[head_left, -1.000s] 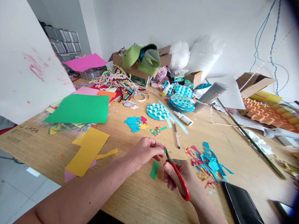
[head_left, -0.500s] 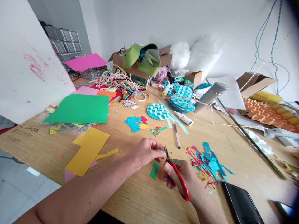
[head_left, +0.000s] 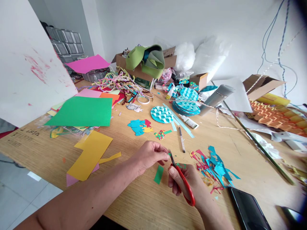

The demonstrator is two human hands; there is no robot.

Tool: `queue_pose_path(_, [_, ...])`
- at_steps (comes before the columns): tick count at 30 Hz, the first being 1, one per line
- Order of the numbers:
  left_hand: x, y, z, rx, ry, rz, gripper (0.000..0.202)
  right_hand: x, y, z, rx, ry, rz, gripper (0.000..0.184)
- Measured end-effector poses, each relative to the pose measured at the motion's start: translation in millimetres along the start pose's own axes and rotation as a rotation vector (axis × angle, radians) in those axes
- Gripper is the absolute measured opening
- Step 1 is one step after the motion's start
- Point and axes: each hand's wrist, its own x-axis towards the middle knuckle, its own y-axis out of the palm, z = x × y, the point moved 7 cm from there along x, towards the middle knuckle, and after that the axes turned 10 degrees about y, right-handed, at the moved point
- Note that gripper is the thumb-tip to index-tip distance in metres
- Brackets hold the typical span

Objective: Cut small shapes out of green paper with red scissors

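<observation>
A: At the near edge of the wooden table (head_left: 148,204), the left hand (head_left: 149,155) has its fingertips pinched together on a tiny green paper piece (head_left: 170,155). It sits right at the scissor tips, raised off the tabletop, at about twelve o'clock from the right hand (head_left: 189,183).

B: And the right hand is closed around the red-handled scissors (head_left: 182,182), fingers through the loops, blades pointing up toward eleven o'clock. I cannot tell how far the blades are parted; they look nearly together.

A: My judgement: with a piece that small, turn the paper into the blades rather than swinging the scissors. Short snips near the pivot give cleaner curves.

B: Keep the pinching fingertips back from the cut line, too. They are just beside the tips.

A: A green strip (head_left: 158,174) lies flat at six o'clock from the left hand, between both wrists. The scrap pile (head_left: 213,167) sits at three o'clock, with a phone (head_left: 247,209) beyond it at four.

B: The pen (head_left: 181,139) lies at twelve o'clock, well clear of the cutting.
</observation>
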Motion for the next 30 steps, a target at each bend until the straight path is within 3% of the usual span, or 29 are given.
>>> queue_pose_path(30, [1.2, 0.0, 2.9, -0.004, 0.003, 0.007, 0.018, 1.5, -0.7, -1.2, -0.004, -0.012, -0.023, 0.053])
